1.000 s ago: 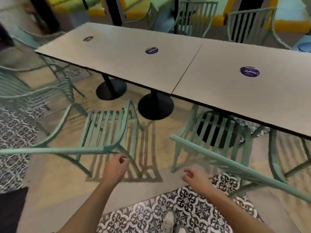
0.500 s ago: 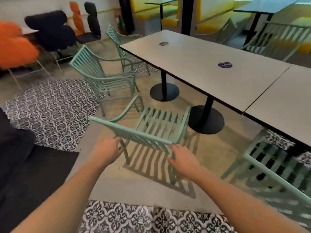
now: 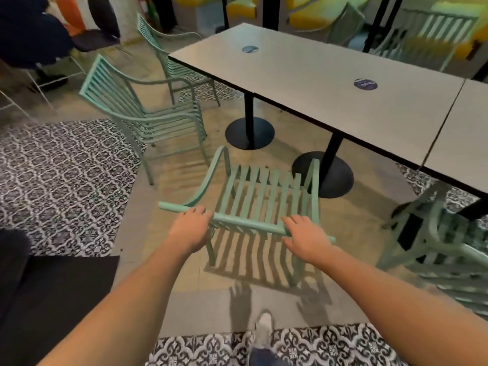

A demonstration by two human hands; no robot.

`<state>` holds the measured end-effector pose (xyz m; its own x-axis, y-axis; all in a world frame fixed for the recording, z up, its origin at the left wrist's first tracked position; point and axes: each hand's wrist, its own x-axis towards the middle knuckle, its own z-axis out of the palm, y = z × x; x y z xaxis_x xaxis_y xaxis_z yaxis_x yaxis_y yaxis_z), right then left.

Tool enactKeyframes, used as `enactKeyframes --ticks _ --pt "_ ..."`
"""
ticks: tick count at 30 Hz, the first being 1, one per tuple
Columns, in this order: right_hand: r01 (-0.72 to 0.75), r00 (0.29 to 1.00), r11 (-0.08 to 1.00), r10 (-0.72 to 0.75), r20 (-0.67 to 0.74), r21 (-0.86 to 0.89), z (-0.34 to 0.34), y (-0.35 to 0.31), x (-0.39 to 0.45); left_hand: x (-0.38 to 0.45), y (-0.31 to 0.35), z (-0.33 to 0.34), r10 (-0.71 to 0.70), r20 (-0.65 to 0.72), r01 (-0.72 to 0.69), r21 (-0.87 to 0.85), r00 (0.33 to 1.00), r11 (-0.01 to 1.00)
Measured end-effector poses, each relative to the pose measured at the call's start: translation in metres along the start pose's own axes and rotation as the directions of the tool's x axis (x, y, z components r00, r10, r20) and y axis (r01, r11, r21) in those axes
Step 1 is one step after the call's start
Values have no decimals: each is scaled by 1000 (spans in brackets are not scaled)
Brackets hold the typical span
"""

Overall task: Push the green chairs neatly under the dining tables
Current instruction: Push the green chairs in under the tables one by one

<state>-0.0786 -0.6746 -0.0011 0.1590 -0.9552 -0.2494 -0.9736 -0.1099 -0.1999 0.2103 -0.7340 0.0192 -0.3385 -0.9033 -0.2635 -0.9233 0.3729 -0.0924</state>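
Both the left hand point(image 3: 190, 231) and right hand point(image 3: 306, 240) clasp the top rail of the stiff, seemingly light mint-green slatted metal chair point(image 3: 260, 196), standing at six o'clock from the grey rectangular dining table point(image 3: 324, 83).

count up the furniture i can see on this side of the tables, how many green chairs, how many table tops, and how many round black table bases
Green chairs: 4, the held one, two at left, one at right.
Table tops: 2.
Round black bases: 2.
Total: 8.
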Motion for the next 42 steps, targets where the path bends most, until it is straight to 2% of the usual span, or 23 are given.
enactKeyframes --ticks 4,8,13,16,23,30,33,35,42 --pt "-16 996 1000 17 86 -14 22 -9 34 37 -24 22 49 18 -48 -40 999 998" --pt "-22 996 999 26 80 -48 41 -19 51 61 -48 42 107 84 -103 -45 991 994" --pt "7 994 1000 -4 107 -28 37 -23 64 87 -51 43 312 245 -311 -45 918 949" --pt "-31 993 999 36 111 -39 36 -27 67 90 -54 39 400 222 -404 -28 889 914" --pt "-114 980 989 127 155 -94 43 -37 69 96 -69 40 493 197 -503 6 848 864" --pt "-215 973 971 222 62 -103 54 -80 77 120 -113 45 592 222 -608 5 775 794" --pt "-248 965 967 241 -108 -57 71 -94 84 136 -129 44 615 210 -635 33 760 772" --pt "-271 945 960 251 -210 -69 87 -102 88 148 -137 40 633 200 -653 51 748 755" --pt "-420 861 906 379 -339 -56 95 -116 100 185 -139 28 681 210 -704 58 702 708"
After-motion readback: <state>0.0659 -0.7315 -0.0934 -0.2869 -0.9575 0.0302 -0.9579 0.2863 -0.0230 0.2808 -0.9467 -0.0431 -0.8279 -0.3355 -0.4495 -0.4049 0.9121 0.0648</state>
